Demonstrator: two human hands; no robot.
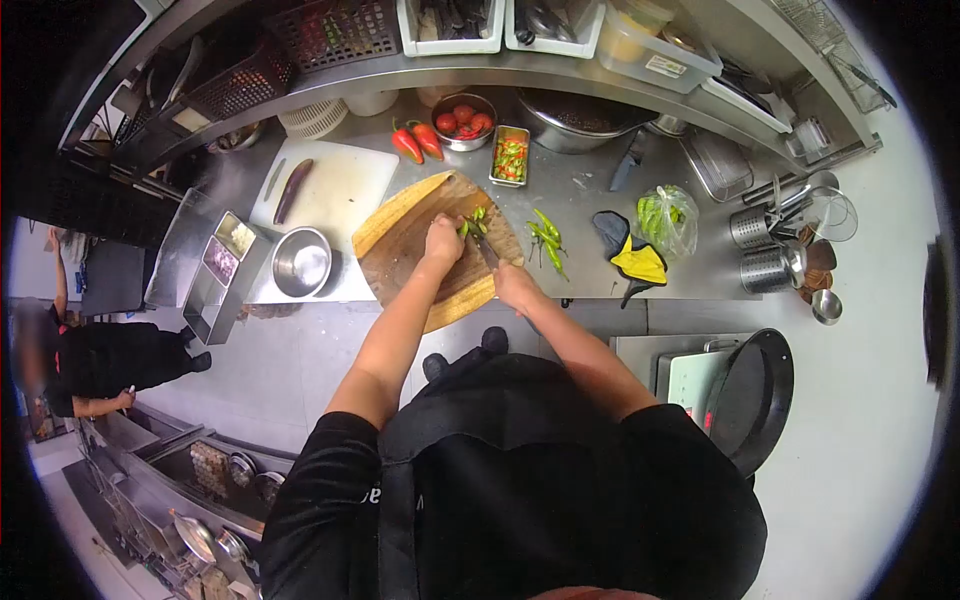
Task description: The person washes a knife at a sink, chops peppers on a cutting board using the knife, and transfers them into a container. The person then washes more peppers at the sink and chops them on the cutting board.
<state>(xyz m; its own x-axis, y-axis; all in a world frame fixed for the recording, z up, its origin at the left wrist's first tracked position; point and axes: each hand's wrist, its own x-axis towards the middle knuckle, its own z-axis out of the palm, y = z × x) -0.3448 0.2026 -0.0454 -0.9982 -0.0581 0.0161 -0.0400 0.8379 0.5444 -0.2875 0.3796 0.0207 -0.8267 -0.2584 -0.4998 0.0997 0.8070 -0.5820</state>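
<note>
A round wooden board (400, 245) lies on the steel counter, with green peppers (478, 218) on its upper right part. My left hand (444, 240) is closed at the left end of these peppers, its fingertips against them. A knife (487, 252) points up and left from my right hand (516, 287), which is wrapped round its handle, with the blade at the peppers. Several whole green chillies (547, 240) lie just right of the board. Beyond the board are red peppers (416, 142), a bowl of tomatoes (466, 122) and a tray of chopped peppers (510, 156).
An eggplant (293, 191) rests on a white cutting board (345, 182), near a steel bowl (302, 262). Yellow-and-black gloves or cloth (640, 262) and a bag of green peppers (667, 220) lie at right. A black pan (752, 400) is lower right. Another person (120, 358) stands at left.
</note>
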